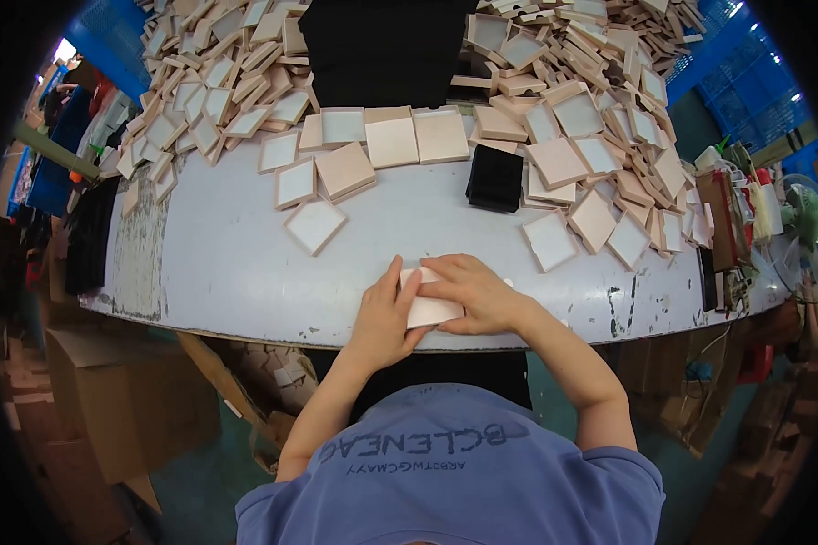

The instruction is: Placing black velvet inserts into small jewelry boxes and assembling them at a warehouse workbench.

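pink box clasped between left hand and right hand.

Box heaps behind hands

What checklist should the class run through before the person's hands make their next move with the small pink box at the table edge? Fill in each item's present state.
1. Both hands on the pink box: ok; left hand and right hand grip it.
2. Box supported by the white table: ok, near its front edge.
3. Box closed: cannot tell, hands cover it.
4. More pink boxes within reach: ok, probably.
5. Black insert stack nearby: ok.
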The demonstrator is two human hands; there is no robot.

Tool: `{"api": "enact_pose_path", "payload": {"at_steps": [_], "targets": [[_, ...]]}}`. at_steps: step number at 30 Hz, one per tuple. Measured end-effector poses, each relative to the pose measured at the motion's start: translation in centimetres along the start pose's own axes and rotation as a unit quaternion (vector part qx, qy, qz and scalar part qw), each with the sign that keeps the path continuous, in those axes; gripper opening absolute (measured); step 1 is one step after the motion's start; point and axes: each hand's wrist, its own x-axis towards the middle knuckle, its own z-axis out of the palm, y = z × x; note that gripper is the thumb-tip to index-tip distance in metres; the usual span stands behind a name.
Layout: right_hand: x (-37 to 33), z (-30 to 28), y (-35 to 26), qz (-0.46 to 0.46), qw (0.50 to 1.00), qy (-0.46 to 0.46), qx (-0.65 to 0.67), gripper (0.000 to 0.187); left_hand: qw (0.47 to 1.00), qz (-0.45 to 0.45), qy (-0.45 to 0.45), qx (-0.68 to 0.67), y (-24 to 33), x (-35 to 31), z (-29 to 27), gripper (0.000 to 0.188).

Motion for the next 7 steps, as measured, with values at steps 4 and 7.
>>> {"api": "enact_pose_path", "payload": {"at_steps": [4, 7], "targets": [[-0.9, -0.1, 0.1, 0.002, 0.999, 0.017, -0.032, 0.063, 0.991, -0.022, -0.087, 0.099, 0.7, 1.0, -0.2, 0.089], [-1.3, 0.8, 0.9, -0.009, 0.999, 0.024, -0.047, 0.065, 0.984, -0.047, -0.155, 0.073, 0.6, 1.2, -0.7, 0.092]]}}
